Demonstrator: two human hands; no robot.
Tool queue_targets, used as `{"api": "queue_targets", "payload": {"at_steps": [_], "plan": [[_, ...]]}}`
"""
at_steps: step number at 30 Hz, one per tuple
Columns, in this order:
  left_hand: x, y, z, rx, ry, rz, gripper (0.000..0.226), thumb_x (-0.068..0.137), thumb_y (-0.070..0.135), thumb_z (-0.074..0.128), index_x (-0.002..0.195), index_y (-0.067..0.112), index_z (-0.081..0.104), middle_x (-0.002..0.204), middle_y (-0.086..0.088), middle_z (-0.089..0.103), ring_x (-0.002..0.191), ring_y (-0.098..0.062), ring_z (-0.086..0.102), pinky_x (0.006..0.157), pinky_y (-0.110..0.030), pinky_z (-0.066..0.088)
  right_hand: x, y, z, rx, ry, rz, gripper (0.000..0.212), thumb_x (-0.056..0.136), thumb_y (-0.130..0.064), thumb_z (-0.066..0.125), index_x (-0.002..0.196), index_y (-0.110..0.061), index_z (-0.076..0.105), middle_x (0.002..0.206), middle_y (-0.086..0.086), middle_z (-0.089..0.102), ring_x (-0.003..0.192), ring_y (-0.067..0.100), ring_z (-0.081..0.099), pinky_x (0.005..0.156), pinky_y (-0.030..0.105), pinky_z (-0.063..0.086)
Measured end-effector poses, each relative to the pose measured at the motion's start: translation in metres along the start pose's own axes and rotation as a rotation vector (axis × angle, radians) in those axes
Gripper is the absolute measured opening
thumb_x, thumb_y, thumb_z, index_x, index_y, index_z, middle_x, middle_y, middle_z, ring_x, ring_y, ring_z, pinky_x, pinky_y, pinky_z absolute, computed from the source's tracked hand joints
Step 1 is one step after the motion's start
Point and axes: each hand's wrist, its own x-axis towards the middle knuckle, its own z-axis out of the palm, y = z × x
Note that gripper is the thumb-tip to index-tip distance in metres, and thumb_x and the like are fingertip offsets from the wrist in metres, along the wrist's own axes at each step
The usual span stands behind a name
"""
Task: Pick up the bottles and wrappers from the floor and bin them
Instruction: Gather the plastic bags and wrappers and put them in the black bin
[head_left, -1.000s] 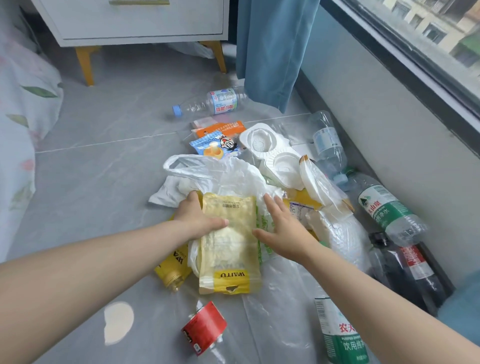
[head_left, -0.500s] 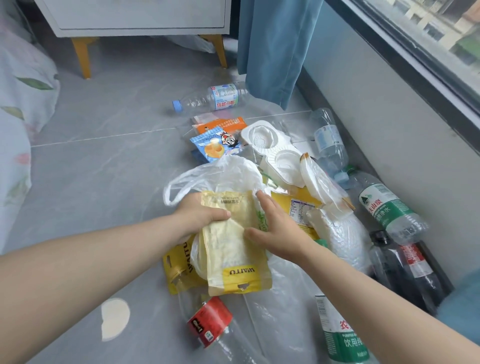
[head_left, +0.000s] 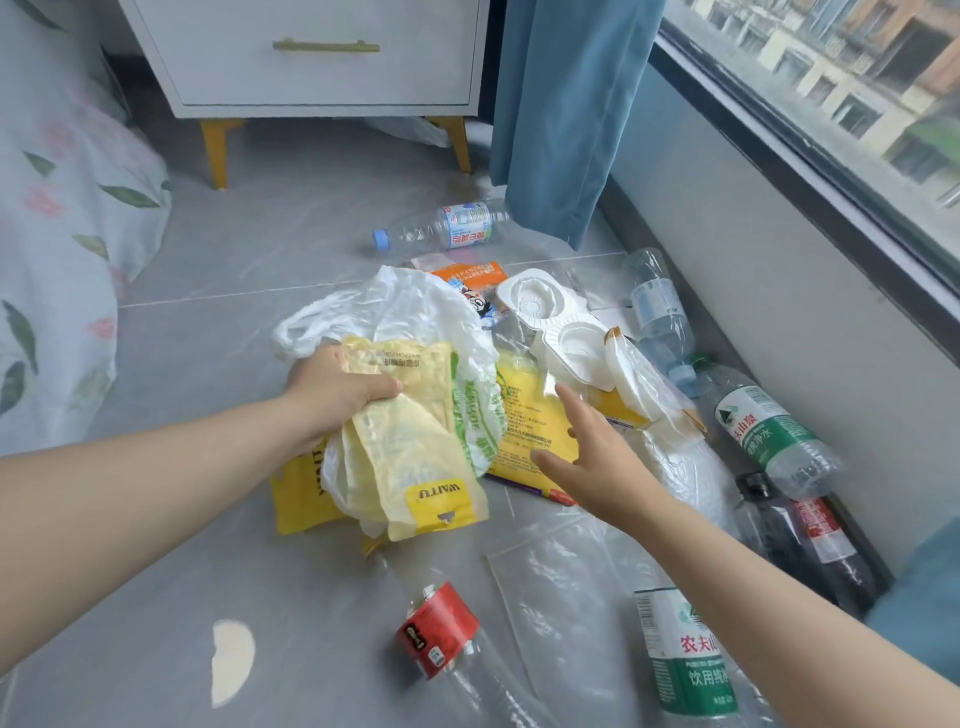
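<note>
The left hand (head_left: 337, 395), grip closed round the pale wrapper (head_left: 415, 467) and white bag (head_left: 405, 306), has lifted them off the floor (head_left: 208, 519) for binning; the right hand (head_left: 587, 457), now open, reaches for a yellow packet (head_left: 524, 426).

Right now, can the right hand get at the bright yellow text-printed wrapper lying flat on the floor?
Probably yes: the open right hand hovers over the bright yellow text-printed wrapper, whose near face lies bare.
</note>
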Motion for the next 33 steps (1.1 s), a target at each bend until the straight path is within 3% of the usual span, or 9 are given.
{"api": "queue_targets", "payload": {"at_steps": [4,7,12,15,18,22,27,29,33], "plan": [[-0.012,0.008,-0.029,0.008,0.077,0.003,0.102,0.033,0.050,0.081,0.122,0.006,0.056,0.120,-0.010,0.062,0.106,-0.028,0.062,0.091,-0.046,0.053,-0.004,-0.004,0.005,-0.072,-0.026,0.003,0.078,0.092,-0.033,0.058,0.154,-0.025,0.012,0.156,-0.001,0.026,0.137,0.017,0.037,0.105,0.029,0.034],[-0.026,0.016,-0.041,0.047,0.108,0.011,0.078,0.043,0.041,0.079,0.109,0.003,0.060,0.108,-0.014,0.066,0.097,-0.030,0.064,0.086,-0.045,0.054,-0.005,-0.007,0.009,-0.172,-0.070,-0.004,0.077,0.091,-0.033,0.059,0.153,-0.023,0.016,0.154,0.001,0.029,0.136,0.019,0.037,0.105,0.030,0.035],[-0.035,0.013,-0.048,0.095,0.101,0.005,0.049,0.060,0.029,0.084,0.094,0.003,0.060,0.099,-0.014,0.066,0.092,-0.030,0.063,0.078,-0.040,0.051,0.000,-0.007,0.026,-0.400,-0.162,-0.026,0.072,0.086,-0.033,0.061,0.148,-0.020,0.027,0.145,0.004,0.038,0.122,0.025,0.047,0.093,0.034,0.047],[-0.035,0.011,-0.052,0.130,0.125,0.021,0.028,0.069,0.020,0.081,0.080,0.011,0.057,0.085,-0.006,0.062,0.084,-0.026,0.060,0.063,-0.032,0.045,0.007,-0.009,0.032,-0.474,-0.163,-0.061,0.082,0.085,-0.033,0.062,0.152,-0.021,0.015,0.156,0.007,0.022,0.133,0.030,0.036,0.100,0.036,0.043],[-0.034,0.004,-0.058,0.153,0.124,0.017,0.023,0.070,0.018,0.080,0.077,0.013,0.059,0.081,-0.004,0.063,0.081,-0.025,0.060,0.060,-0.029,0.041,0.017,-0.018,0.033,-0.567,-0.148,-0.187,0.089,0.086,-0.030,0.063,0.154,-0.026,0.004,0.162,0.005,0.001,0.147,0.029,0.014,0.108,0.039,0.039],[-0.031,-0.005,-0.066,0.185,0.122,0.000,0.027,0.069,0.021,0.080,0.087,0.008,0.066,0.089,-0.008,0.068,0.086,-0.026,0.064,0.063,-0.030,0.045,0.032,-0.035,0.044,-0.685,-0.225,-0.341,0.087,0.088,-0.028,0.063,0.153,-0.028,0.006,0.162,-0.001,-0.006,0.150,0.026,0.000,0.108,0.042,0.040],[-0.033,-0.011,-0.068,0.179,0.110,0.001,0.023,0.071,0.019,0.079,0.086,0.008,0.066,0.086,-0.006,0.068,0.081,-0.023,0.062,0.057,-0.026,0.042,0.046,-0.035,0.058,-0.730,-0.267,-0.337,0.079,0.091,-0.031,0.057,0.153,-0.024,0.009,0.161,-0.004,0.005,0.149,0.019,0.000,0.108,0.040,0.039],[-0.033,-0.013,-0.068,0.176,0.109,-0.008,0.022,0.071,0.019,0.078,0.085,0.007,0.065,0.086,-0.007,0.067,0.083,-0.024,0.063,0.057,-0.026,0.042,0.044,-0.026,0.060,-0.723,-0.295,-0.289,0.078,0.093,-0.033,0.053,0.154,-0.024,0.005,0.162,-0.006,0.002,0.150,0.017,-0.001,0.112,0.040,0.034],[-0.036,-0.018,-0.063,0.213,0.099,-0.030,0.038,0.069,0.024,0.079,0.097,0.002,0.064,0.095,-0.012,0.067,0.086,-0.026,0.062,0.057,-0.028,0.042,0.032,-0.006,0.061,-0.663,-0.283,-0.206,0.075,0.095,-0.037,0.047,0.155,-0.025,0.003,0.162,-0.006,0.001,0.150,0.017,0.003,0.116,0.039,0.023]]}}
